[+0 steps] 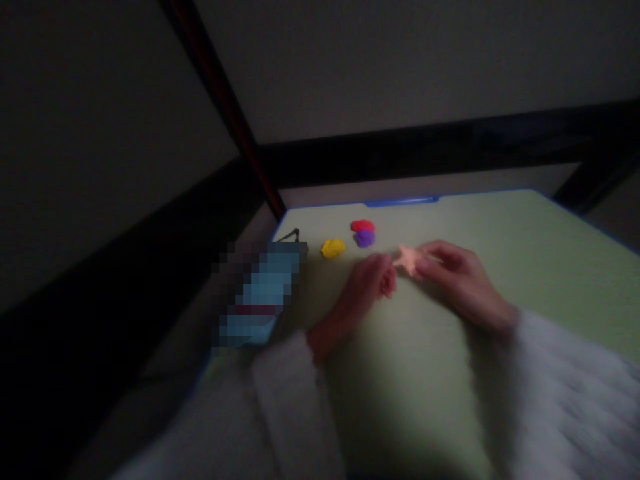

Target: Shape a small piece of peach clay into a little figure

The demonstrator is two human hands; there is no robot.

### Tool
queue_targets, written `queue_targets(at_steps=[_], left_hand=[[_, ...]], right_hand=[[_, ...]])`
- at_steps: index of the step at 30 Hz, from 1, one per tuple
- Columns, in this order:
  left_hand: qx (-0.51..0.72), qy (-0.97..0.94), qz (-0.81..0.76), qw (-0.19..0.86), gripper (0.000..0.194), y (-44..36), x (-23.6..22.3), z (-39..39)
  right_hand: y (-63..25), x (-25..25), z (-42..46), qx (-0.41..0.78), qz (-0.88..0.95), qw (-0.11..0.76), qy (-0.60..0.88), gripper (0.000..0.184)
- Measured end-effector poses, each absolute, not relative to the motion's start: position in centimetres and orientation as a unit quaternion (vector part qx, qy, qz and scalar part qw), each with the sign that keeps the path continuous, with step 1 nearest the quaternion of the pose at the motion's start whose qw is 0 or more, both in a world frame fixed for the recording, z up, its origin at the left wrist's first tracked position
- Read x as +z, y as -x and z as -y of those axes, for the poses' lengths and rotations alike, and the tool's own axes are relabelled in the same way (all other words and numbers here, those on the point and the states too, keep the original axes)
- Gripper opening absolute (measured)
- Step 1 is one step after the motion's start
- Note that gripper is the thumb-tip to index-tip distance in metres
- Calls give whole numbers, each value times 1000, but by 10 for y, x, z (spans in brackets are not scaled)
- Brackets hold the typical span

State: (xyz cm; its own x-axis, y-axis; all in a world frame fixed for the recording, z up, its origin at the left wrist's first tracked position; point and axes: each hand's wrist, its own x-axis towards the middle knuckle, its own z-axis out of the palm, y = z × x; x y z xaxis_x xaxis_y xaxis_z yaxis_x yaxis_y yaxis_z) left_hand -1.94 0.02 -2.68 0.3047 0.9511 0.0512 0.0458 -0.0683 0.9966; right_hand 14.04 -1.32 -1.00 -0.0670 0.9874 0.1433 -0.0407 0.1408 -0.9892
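Observation:
A small peach-coloured star (407, 261), apparently of modelling clay, is held up over the table between my hands. My right hand (461, 280) pinches its right side between thumb and fingers. From the left, my left hand (364, 283) reaches the star's left point with thumb and forefinger closed at its tip, while the other fingers curl underneath. Beyond my left hand lie a yellow lump of clay (333, 249), a purple lump (365, 238) and a red lump (363, 226), the purple one touching the red. The picture is dim and slightly blurred.
The pale table (540, 267) has a blue edge and a blue handle-like strip (403, 201) at its far side. At the left edge lies a blurred-out light-blue object (267, 287), with a dark thin loop (290, 235) behind it. A wall (425, 73) rises behind.

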Motion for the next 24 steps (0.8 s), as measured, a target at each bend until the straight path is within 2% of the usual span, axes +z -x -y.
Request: queue_targets(at_steps=[3, 19, 24], left_hand=[[386, -593, -392, 588, 40, 20, -28, -2], [385, -634, -374, 557, 29, 21, -22, 1], [420, -554, -395, 601, 39, 20, -26, 0]], right_hand=[[-140, -13, 12, 493, 550, 522, 427, 25], [-139, -13, 12, 425, 597, 527, 429, 21], [-146, -15, 11, 315, 632, 580, 406, 17]])
